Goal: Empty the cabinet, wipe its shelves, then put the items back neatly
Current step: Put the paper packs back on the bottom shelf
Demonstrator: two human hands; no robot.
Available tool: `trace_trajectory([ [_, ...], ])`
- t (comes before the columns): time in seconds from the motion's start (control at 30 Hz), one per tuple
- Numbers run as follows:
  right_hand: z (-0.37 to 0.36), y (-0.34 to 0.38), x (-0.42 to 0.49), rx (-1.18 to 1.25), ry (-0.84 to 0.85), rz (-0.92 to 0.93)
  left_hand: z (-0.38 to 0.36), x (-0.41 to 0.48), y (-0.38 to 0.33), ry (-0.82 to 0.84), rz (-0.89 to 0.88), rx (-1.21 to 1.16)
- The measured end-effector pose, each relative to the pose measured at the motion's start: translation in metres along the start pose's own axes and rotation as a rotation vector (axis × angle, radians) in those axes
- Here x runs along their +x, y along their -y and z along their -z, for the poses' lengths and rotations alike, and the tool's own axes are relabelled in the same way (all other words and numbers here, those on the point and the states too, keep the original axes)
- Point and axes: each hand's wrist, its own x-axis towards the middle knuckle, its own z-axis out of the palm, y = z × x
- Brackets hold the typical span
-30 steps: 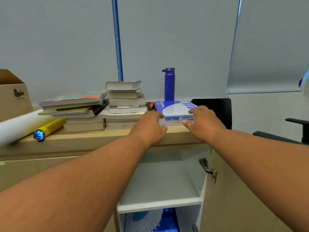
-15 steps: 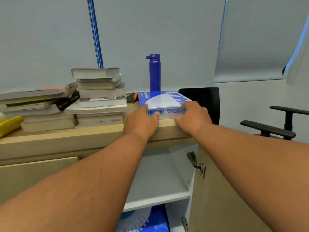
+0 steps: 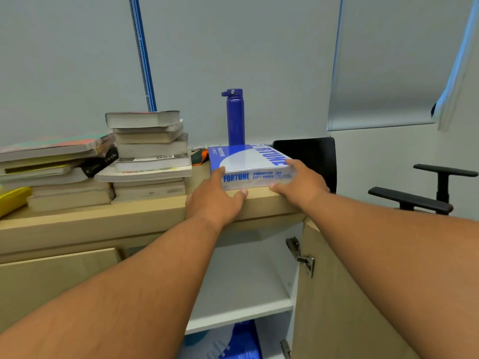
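- ream of copy paper (image 3: pixel 248 161): blue and white wrapper marked "fortune", lying flat on the cabinet top (image 3: pixel 116 218) at its front edge, above the open compartment.
- left hand (image 3: pixel 215 200): grips the ream's front left corner, thumb laid along the lower front edge, forefinger up the left side.
- right hand (image 3: pixel 300 185): grips the front right corner, fingers curled over the top face, thumb at the lower front edge.
- upper shelf (image 3: pixel 241 288): white, bare surface visible inside the cabinet.
- lower compartment: a second blue-wrapped ream (image 3: pixel 243 340) partly visible under the shelf.
- cabinet door (image 3: pixel 337 294): swung open on the right, metal hinge (image 3: pixel 302 257) exposed.
- cabinet top, other items: blue bottle (image 3: pixel 235 117) upright just behind the ream; two book stacks (image 3: pixel 149 154) to its left; yellow object (image 3: pixel 13 200) at far left, kind not determinable.
- black chair (image 3: pixel 409 200): right of the cabinet.
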Motion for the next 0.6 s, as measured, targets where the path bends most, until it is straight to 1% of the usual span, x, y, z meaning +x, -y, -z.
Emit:
trace_trajectory([
  [0.13, 0.002, 0.003, -0.02, -0.026, -0.088, 0.019, 0.004, -0.014, 0.001, -0.077, 0.016, -0.008],
  [0.27, 0.007, 0.002, -0.06, -0.044, -0.162, 0.085, 0.01, -0.045, 0.009, -0.145, 0.024, -0.098],
  [0.43, 0.015, 0.002, -0.106, 0.113, -0.277, 0.123, 0.02, -0.084, 0.013, -0.336, 0.064, -0.306],
  [0.47, 0.02, 0.006, -0.111, 0.17, -0.28, 0.11, 0.023, -0.089, 0.009, -0.353, 0.113, -0.397],
  [0.53, 0.031, 0.012, -0.101, 0.31, -0.219, -0.035, 0.025, -0.093, -0.002, -0.349, 0.24, -0.606],
  [0.6, 0.039, 0.017, -0.088, 0.47, -0.038, -0.215, 0.026, -0.092, -0.014, -0.346, 0.364, -0.788],
])
